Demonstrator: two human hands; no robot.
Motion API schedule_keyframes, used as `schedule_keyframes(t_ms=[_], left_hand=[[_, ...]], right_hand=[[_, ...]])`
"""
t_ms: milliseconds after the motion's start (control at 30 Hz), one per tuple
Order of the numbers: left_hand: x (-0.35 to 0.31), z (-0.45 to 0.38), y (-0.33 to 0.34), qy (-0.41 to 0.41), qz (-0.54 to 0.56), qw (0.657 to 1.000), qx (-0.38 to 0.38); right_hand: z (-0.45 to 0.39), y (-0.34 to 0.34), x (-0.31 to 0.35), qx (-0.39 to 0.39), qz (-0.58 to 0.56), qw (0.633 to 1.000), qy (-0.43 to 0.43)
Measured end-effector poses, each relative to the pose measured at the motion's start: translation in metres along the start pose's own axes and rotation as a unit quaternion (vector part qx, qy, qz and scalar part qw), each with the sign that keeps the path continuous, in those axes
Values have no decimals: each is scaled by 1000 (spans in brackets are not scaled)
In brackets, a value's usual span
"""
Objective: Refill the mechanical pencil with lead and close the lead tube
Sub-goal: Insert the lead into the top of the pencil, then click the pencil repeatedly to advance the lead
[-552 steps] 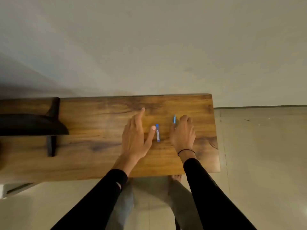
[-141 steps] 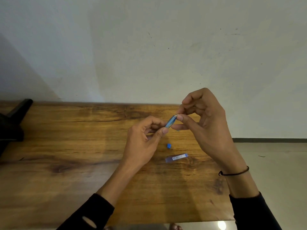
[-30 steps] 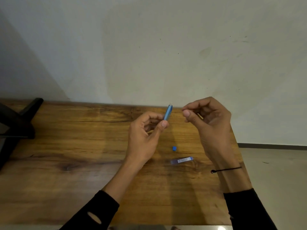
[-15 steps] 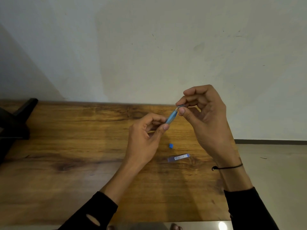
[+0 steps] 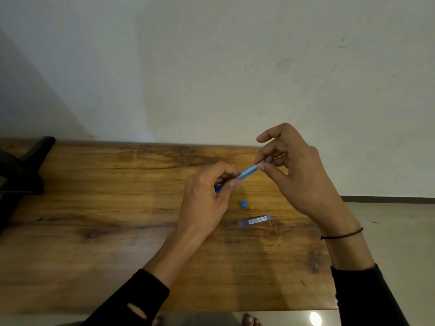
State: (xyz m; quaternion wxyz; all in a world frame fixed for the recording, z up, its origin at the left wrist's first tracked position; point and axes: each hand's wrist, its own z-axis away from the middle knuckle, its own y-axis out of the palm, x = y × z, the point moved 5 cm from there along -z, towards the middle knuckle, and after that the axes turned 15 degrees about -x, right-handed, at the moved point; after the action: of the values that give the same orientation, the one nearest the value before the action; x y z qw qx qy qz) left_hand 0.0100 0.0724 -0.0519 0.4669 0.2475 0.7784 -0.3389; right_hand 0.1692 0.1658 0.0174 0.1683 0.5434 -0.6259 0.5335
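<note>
My left hand [image 5: 207,196] grips a blue mechanical pencil [image 5: 247,172] above the wooden table [image 5: 117,231], its upper end tilted up to the right. My right hand [image 5: 296,175] pinches something thin and dark at that upper end with thumb and forefinger; I cannot tell whether it is a lead or a cap. The lead tube [image 5: 254,221], clear blue with a white label, lies flat on the table below the hands. Its small blue cap [image 5: 243,204] lies apart from it, a little nearer the pencil.
A black stand or chair part [image 5: 26,165] sits at the table's far left edge. A white wall rises right behind the table. The table's right edge ends near my right wrist, with tiled floor [image 5: 400,231] beyond.
Over the last second my right hand came back to the pencil's top end from a short gap. The pencil tilted from nearly upright to leaning right. Tube and cap stayed put.
</note>
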Motion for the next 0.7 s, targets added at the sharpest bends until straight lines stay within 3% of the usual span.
schedule_keyframes(t_ms=[200, 333, 567, 700], left_hand=[[-1, -1, -2, 10, -4, 1000, -8], [-5, -2, -4, 17, 6, 1000, -12], [-13, -7, -2, -91, 140, 985, -43], [-26, -10, -8, -100, 171, 978, -61]], right_hand=[[0, 1, -7, -24, -23, 998, 52], [2, 4, -13, -46, -117, 986, 112], [9, 35, 0, -63, -208, 966, 143], [5, 27, 19, -104, -263, 947, 154]])
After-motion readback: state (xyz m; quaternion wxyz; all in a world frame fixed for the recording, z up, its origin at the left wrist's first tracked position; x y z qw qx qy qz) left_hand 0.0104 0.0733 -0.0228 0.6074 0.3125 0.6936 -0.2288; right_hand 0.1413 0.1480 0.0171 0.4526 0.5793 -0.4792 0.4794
